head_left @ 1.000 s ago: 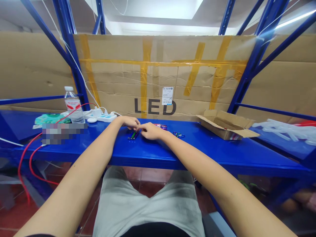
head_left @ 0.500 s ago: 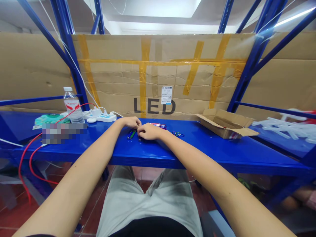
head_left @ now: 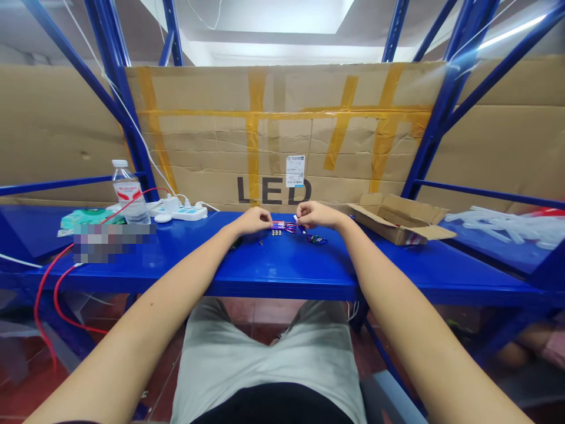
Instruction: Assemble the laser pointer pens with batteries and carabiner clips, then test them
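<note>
On the blue table, a bundle of slim red, blue and white pieces [head_left: 283, 225] lies side by side, with small metal bits [head_left: 276, 232] just in front. My left hand [head_left: 255, 221] is at the bundle's left end, fingertips pinched together; what is between them, if anything, is hidden. Beyond the bundle's right end, my right hand [head_left: 315, 215] pinches a small blue-and-white strip [head_left: 301, 228]. Below it lie green and dark blue loops [head_left: 316, 239], too small to name. A dark green piece [head_left: 237, 242] shows partly behind my left wrist.
An open cardboard box [head_left: 397, 221] sits at the right, with translucent white plastic pieces [head_left: 507, 227] farther right. On the left stand a water bottle [head_left: 130, 194] and a white power strip [head_left: 188, 211], with a red cable [head_left: 42, 294]. A large cardboard sheet [head_left: 212, 147] closes off the back.
My hands were close together over the green and blue pieces. They have parted: the right moved right and holds a strip, the left shifted slightly right to the bundle's end.
</note>
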`<state>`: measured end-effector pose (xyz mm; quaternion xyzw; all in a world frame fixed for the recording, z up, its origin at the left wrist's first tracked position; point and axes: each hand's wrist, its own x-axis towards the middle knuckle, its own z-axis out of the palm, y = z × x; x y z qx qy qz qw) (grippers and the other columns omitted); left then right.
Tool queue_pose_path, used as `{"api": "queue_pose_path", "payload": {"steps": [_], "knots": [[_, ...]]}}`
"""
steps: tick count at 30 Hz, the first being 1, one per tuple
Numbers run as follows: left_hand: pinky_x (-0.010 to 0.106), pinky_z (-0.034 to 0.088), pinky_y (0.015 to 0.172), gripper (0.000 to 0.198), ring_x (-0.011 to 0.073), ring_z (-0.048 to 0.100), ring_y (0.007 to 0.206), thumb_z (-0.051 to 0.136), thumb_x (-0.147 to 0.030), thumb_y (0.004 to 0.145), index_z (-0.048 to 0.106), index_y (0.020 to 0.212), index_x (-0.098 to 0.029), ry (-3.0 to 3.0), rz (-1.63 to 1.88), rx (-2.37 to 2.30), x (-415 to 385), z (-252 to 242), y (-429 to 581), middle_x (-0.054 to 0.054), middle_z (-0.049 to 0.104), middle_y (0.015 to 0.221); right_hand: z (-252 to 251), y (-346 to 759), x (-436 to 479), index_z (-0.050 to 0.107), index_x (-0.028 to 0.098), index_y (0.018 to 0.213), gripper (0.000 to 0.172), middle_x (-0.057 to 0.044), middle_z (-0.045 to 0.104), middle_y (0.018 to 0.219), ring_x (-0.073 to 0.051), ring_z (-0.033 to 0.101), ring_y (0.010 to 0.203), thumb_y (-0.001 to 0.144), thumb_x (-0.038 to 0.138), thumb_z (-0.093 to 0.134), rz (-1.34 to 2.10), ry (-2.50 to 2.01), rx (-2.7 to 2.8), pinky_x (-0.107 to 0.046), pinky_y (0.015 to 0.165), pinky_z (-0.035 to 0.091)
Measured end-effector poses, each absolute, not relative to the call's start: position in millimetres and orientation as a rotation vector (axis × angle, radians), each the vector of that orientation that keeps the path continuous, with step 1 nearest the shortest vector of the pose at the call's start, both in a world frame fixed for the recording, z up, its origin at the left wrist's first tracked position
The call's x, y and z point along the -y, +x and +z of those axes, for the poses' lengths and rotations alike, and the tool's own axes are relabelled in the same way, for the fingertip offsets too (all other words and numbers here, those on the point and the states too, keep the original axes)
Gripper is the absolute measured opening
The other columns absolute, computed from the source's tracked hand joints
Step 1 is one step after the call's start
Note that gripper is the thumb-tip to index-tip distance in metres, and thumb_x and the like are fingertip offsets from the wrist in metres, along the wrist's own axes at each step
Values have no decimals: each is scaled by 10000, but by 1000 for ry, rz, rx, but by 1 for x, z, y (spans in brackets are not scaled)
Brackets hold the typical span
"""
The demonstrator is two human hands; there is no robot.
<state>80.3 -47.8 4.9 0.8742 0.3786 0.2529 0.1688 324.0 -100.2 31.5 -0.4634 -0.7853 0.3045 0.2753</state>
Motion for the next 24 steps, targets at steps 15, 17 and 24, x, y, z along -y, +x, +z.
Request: {"api": "queue_pose_path", "payload": {"steps": [15, 17, 24], "knots": [[235, 469, 580, 183, 133, 602, 572, 626, -285, 758, 722, 827, -144, 2566, 600, -1164, 48, -13, 96, 46, 691, 722, 10, 316, 85, 572, 126, 1032, 253, -25, 662, 783, -107, 571, 564, 780, 109, 591, 331, -1462, 2048, -228, 584, 428], [231, 454, 544, 171, 130, 594, 551, 624, -268, 751, 720, 819, -143, 2552, 578, -1165, 48, -12, 95, 43, 689, 714, 9, 317, 83, 580, 125, 1027, 246, -20, 657, 773, -106, 566, 564, 781, 120, 594, 309, -1434, 2052, -227, 579, 422], [237, 456, 607, 131, 142, 616, 624, 606, -199, 695, 701, 775, -158, 2551, 478, -1091, 48, -3, 84, 21, 688, 700, 5, 312, 83, 602, 125, 996, 235, -3, 649, 741, -101, 566, 571, 762, 100, 609, 322, -1352, 2049, -216, 572, 425]]}}
